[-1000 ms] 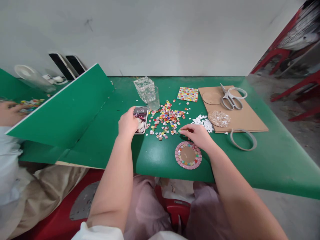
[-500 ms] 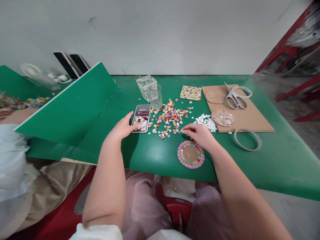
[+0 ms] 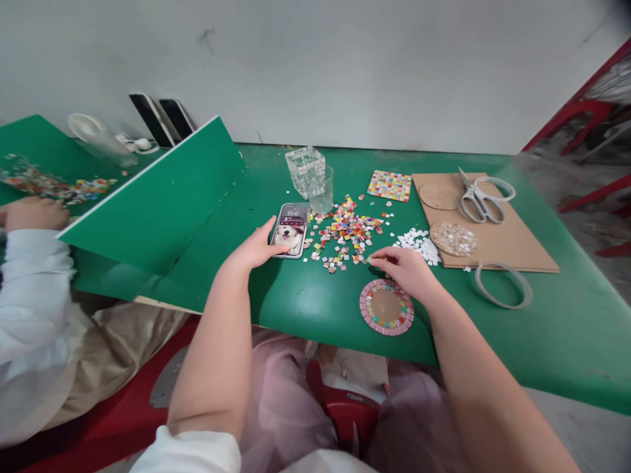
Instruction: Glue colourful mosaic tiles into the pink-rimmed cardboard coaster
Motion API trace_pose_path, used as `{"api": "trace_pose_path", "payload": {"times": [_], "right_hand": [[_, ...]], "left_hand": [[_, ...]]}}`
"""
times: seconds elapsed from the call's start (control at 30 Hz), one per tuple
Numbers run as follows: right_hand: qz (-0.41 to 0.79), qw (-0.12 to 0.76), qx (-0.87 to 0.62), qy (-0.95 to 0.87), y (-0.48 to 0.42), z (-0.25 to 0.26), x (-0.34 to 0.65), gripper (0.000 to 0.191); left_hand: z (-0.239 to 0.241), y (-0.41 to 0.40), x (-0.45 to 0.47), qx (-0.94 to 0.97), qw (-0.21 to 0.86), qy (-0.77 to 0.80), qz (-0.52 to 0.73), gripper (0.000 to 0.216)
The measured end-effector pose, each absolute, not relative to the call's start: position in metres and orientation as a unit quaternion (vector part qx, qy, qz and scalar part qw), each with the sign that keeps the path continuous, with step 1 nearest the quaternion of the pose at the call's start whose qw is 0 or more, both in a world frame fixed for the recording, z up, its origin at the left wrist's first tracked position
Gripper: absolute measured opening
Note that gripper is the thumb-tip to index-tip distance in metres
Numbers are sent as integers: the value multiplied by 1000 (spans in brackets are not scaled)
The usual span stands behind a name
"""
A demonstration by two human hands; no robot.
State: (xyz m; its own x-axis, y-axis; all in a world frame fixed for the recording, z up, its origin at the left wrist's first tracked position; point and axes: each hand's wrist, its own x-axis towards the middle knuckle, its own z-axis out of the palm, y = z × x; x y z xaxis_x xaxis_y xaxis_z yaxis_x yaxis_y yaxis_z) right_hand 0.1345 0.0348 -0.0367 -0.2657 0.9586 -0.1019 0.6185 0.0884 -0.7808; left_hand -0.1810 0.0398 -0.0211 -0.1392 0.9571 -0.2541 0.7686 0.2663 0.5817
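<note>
My left hand [image 3: 254, 248] lies on the green table [image 3: 315, 302], fingers spread, thumb and fingertips touching the lower edge of a phone [image 3: 290, 229] whose lit screen shows a dog. My right hand [image 3: 405, 269] rests just above a round coaster [image 3: 386, 307] with a pink mosaic rim and bare centre. Its fingertips are pinched together at the near edge of a pile of small coloured tiles [image 3: 345, 233]; what they hold is too small to make out. White tile pieces [image 3: 418, 241] lie just beyond that hand.
A clear glass [image 3: 321, 189] and mosaic box [image 3: 305, 169] stand behind the phone. A finished square mosaic [image 3: 391, 185], cardboard sheet [image 3: 497, 230] with scissors [image 3: 480, 197] and discs, and a tape ring [image 3: 503, 285] lie right. A tilted green board [image 3: 162, 197] and another person's hand [image 3: 34, 213] are left.
My left hand drew back from on top of the phone to its lower edge, uncovering the screen. My right hand stayed at the tile pile. The camera view shifted slightly.
</note>
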Motion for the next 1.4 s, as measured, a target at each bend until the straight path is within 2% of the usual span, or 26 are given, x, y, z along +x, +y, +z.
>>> {"api": "trace_pose_path", "payload": {"times": [0.23, 0.33, 0.43, 0.53, 0.67, 0.8, 0.87, 0.93, 1.03, 1.23, 1.4], "right_hand": [[371, 224, -560, -706, 34, -36, 134, 27], [374, 225, -559, -705, 34, -36, 134, 27], [372, 220, -560, -707, 34, -36, 134, 27], [368, 215, -564, -707, 35, -35, 134, 26], [367, 221, -561, -708, 35, -35, 134, 25], [363, 227, -563, -707, 34, -36, 133, 26], [364, 238, -566, -701, 34, -36, 132, 27], [373, 252, -564, -692, 34, -36, 132, 27], [395, 268, -553, -683, 35, -35, 133, 27], [453, 272, -538, -657, 35, -33, 135, 28], [476, 261, -522, -658, 34, -32, 134, 26]], "left_hand": [[-22, 39, -183, 585, 290, 742, 153, 90], [-22, 39, -183, 595, 264, 732, 201, 87], [-24, 40, -181, 588, 191, 740, 265, 70], [-28, 45, -180, 581, 124, 760, 263, 53], [-31, 49, -178, 605, 83, 759, 226, 46], [-23, 43, -151, 630, 36, 727, 272, 35], [-19, 37, -125, 690, 78, 656, 295, 30], [-18, 31, -97, 794, 131, 532, 263, 34], [-21, 25, -63, 864, 183, 425, 199, 38], [-24, 29, -45, 854, 194, 440, 197, 18], [-19, 31, -47, 849, 222, 437, 198, 10]]}}
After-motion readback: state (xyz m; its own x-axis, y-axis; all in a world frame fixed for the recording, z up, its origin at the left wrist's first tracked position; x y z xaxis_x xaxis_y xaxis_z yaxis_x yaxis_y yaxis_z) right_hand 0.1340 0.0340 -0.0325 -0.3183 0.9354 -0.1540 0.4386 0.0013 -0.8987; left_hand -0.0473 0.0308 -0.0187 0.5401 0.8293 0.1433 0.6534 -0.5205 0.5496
